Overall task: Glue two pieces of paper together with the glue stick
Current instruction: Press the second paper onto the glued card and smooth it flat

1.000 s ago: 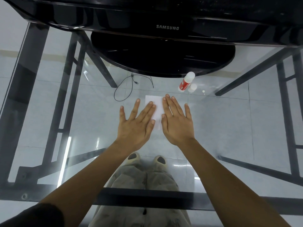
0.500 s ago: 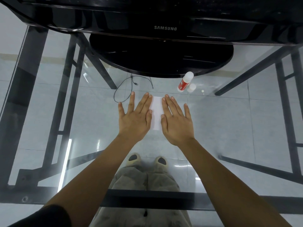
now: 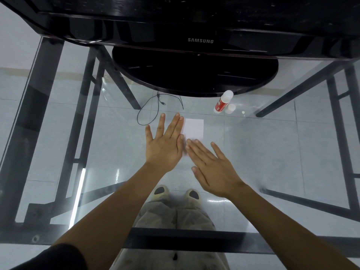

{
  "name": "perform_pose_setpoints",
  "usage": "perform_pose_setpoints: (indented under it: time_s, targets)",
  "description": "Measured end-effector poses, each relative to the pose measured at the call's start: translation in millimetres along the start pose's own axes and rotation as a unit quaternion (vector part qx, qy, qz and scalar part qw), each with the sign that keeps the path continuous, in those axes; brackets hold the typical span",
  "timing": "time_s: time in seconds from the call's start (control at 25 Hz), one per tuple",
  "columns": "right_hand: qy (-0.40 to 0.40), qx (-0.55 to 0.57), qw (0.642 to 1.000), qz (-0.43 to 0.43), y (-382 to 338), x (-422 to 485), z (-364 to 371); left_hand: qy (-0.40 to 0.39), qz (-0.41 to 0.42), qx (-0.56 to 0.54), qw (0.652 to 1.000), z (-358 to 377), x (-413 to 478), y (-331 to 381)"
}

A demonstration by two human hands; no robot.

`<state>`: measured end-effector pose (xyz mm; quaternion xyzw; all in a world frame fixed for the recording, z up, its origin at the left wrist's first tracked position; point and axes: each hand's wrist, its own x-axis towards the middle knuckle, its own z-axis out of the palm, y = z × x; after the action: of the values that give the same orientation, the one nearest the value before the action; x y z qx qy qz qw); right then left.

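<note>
A small white paper [image 3: 193,128] lies flat on the glass table; I cannot tell whether it is one sheet or two stacked. My left hand [image 3: 163,143] lies flat, fingers spread, its index finger along the paper's left edge. My right hand [image 3: 211,168] is flat and open nearer to me, its fingertips at the paper's near edge. A red-and-white glue stick [image 3: 223,102] stands capped at the far right of the paper, with a small white cap [image 3: 231,108] beside it. Both hands hold nothing.
A black Samsung monitor [image 3: 198,40] with its round base [image 3: 194,75] stands at the far side. A thin black cable [image 3: 153,108] loops left of the paper. The black metal frame [image 3: 187,240] and my legs show through the glass.
My right hand has slid back toward me off the paper, uncovering most of it. My left hand stays flat at the paper's left side.
</note>
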<state>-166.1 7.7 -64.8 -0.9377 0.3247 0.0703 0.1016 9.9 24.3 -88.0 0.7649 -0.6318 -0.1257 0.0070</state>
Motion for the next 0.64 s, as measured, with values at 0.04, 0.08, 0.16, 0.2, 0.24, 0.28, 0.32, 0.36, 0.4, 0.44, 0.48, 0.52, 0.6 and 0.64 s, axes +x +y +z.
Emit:
perform_pose_setpoints:
  time_s: [0.04, 0.08, 0.16, 0.2, 0.24, 0.28, 0.32, 0.36, 0.4, 0.44, 0.48, 0.52, 0.6, 0.64]
  targets:
    - [-0.024, -0.011, 1.000, -0.015, 1, -2, 2, 0.001, 0.001, 0.003, 1.000, 0, 0, 0]
    - [-0.046, -0.014, 0.999, -0.022, 4, -2, 3, 0.002, 0.001, 0.005, 1.000, 1, 0, 0]
    - [-0.059, -0.014, 0.998, -0.007, 15, 4, 1, 0.001, -0.001, -0.001, 1.000, 0, 0, 0]
    - [-0.047, -0.019, 0.999, 0.015, 21, 8, 0, 0.000, -0.001, -0.006, 1.000, 0, 1, 0]
    - [-0.039, -0.025, 0.998, 0.045, 26, 12, -3, -0.001, -0.002, -0.008, 1.000, 0, 1, 0]
    - [-0.029, -0.023, 0.997, 0.068, 28, 16, -6, 0.001, -0.002, -0.007, 1.000, 0, 0, 0]
    - [-0.022, -0.016, 0.997, 0.074, 27, 20, -9, 0.002, -0.003, -0.006, 1.000, 0, 1, 0]
    - [-0.019, -0.006, 0.998, 0.064, 23, 22, -10, 0.001, -0.002, -0.005, 1.000, 0, 0, 0]
    - [-0.019, 0.001, 0.999, 0.043, 18, 23, -9, 0.002, -0.001, -0.002, 1.000, 0, 0, 0]
    - [-0.024, 0.002, 1.000, 0.020, 14, 22, -7, 0.003, 0.001, 0.001, 1.000, 1, 0, -1]
    - [-0.032, 0.001, 0.999, 0.008, 11, 21, -5, 0.005, 0.002, 0.004, 1.000, 1, 0, -1]
    - [-0.040, -0.001, 0.999, 0.010, 11, 20, -3, 0.006, 0.003, 0.003, 1.000, 1, 0, -1]
    - [-0.038, -0.004, 0.998, 0.046, 18, 24, -2, 0.009, 0.001, -0.002, 1.000, 1, 0, -1]
    - [-0.030, -0.005, 0.997, 0.068, 20, 27, -3, 0.010, 0.001, -0.003, 1.000, 1, 0, -1]
